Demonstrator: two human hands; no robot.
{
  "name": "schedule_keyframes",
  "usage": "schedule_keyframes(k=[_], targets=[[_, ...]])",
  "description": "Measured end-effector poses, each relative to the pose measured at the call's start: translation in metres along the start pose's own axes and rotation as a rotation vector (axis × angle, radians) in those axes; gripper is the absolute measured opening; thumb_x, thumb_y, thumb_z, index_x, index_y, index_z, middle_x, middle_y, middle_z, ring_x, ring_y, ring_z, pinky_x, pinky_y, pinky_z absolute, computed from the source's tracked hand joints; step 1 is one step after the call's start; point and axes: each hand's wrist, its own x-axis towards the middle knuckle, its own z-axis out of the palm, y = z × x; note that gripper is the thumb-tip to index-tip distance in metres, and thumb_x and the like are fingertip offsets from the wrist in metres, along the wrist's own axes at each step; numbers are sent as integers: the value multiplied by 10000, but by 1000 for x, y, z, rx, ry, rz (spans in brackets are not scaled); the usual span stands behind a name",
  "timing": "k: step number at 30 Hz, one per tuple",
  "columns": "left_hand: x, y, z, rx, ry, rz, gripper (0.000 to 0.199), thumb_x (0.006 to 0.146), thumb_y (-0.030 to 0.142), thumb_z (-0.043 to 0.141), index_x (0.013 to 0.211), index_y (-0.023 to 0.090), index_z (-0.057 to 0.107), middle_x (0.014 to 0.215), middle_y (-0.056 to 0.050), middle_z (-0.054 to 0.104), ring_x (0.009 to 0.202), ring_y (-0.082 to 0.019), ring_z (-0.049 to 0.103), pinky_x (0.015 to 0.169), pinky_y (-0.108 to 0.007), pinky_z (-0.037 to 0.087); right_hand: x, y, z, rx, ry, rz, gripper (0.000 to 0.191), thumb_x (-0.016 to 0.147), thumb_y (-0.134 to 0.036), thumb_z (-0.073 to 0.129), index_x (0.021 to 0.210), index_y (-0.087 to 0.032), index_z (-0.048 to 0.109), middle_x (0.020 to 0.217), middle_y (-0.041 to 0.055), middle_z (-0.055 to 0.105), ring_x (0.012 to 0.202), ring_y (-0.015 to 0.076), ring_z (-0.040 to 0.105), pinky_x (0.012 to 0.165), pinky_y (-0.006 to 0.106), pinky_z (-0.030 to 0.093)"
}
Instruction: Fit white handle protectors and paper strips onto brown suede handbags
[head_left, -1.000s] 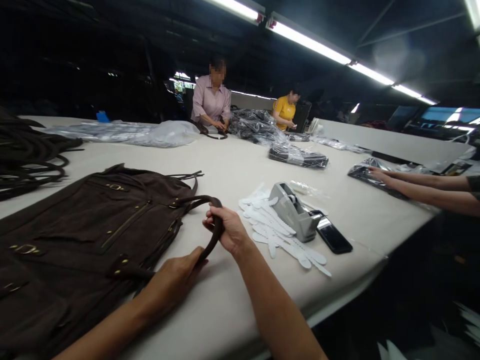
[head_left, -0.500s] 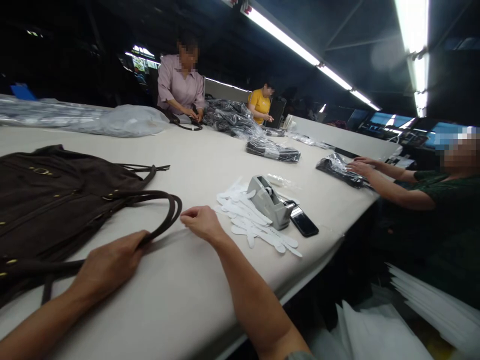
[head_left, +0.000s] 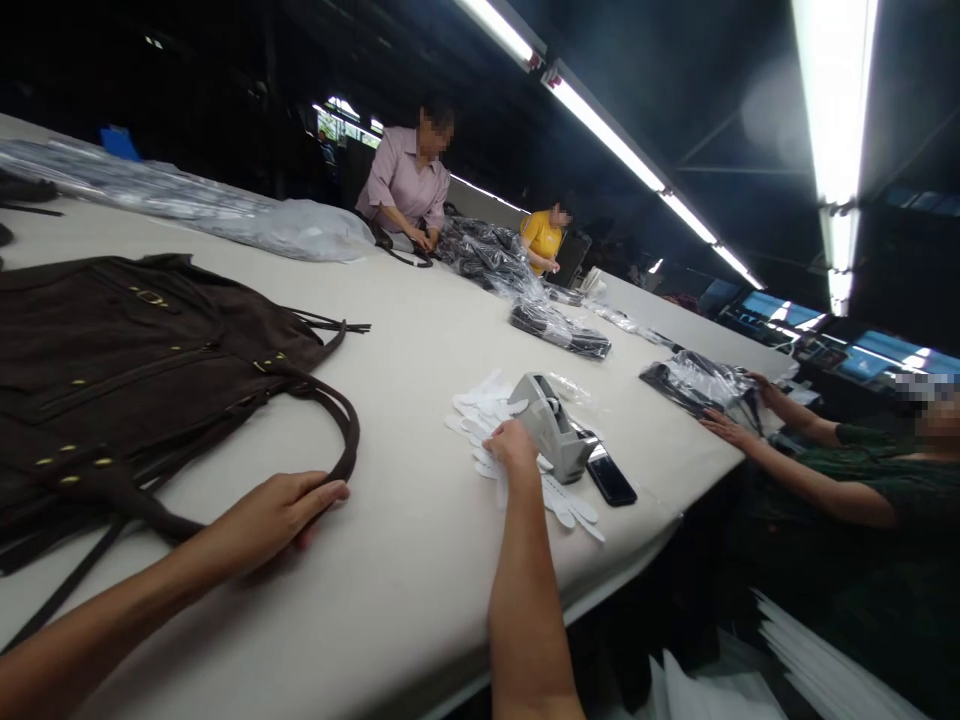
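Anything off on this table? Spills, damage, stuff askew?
No spill or damage visible. Only the white strips look untidy: heaped crisscross by the tape dispenser, pointing different ways. The phone beside it lies flat.

- Left hand [head_left: 281, 515]: grips dark handle [head_left: 351, 425]; bag [head_left: 142, 345] lies at hand's 10 o'clock.
- Right hand [head_left: 516, 445]: contacts white strips [head_left: 566, 505].
- Phone [head_left: 613, 475]: at tape dispenser's [head_left: 559, 435] 4 o'clock.
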Motion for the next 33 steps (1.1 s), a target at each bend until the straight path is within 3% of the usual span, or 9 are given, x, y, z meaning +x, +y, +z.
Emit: schedule_keyframes(k=[3,7,11,15,19,22,25,30,33], targets=[[-2,0,-3,-218,-147,-80,568,606,691,605,824,169,654,631,-26,625,517,-162,549,481,-263,399,-6,-8,-1,61,69,-62,85,716,-162,701,797,-174,725,987,130,718,1067,317,630,887,399,465],[-6,5,-13,-354,-131,-40,473,704,608,637,893,175,616,767,-29,632,603,-138,561,550,-253,431,-21,-28,3,255,12,-248,240,903,-272,523,987,-154,715,1027,111,711,980,217,653,843,312,496],[-18,20,-18,-371,29,2,479,785,660,554,832,183,548,719,-3,576,560,-107,479,493,-223,367,-49,-51,28,402,-397,-426,250,905,-318,553,896,-147,735,698,26,682,544,106,582,565,219,491],[-28,33,-15,-359,265,71,544,830,725,414,800,189,505,597,26,475,490,-94,377,422,-205,267,-78,-67,62,608,-942,-442,209,873,-298,599,776,-135,686,529,-32,558,377,57,407,389,182,355],[-34,37,-12,-400,280,21,534,841,699,414,897,184,540,532,45,430,448,-92,322,403,-199,213,-92,-77,70,912,-1071,-353,272,804,-333,682,992,-149,611,591,-32,625,412,73,462,475,224,471],[-34,34,-12,-464,177,-71,502,832,647,474,949,169,577,534,43,449,448,-90,332,418,-196,232,-92,-79,61,1099,-1060,-301,452,701,-354,771,1044,-144,564,730,43,716,613,150,650,688,319,543],[-32,30,-15,-542,78,-126,438,831,573,525,939,156,608,583,20,516,486,-89,392,465,-194,308,-87,-77,53,1170,-900,-325,378,670,-386,781,894,-133,613,827,80,731,772,172,674,801,317,509],[-30,30,-22,-758,30,-149,367,815,475,602,922,130,663,712,-38,619,591,-112,495,553,-202,419,-75,-74,52,1067,-312,-441,228,720,-365,718,808,-163,662,692,-27,625,632,104,541,590,224,416],[-30,32,-24,-845,30,-183,353,802,428,630,971,122,684,769,-60,653,630,-127,526,585,-212,453,-73,-76,53,1169,-239,-441,205,759,-360,673,802,-182,582,575,-75,529,483,73,451,446,194,338]])
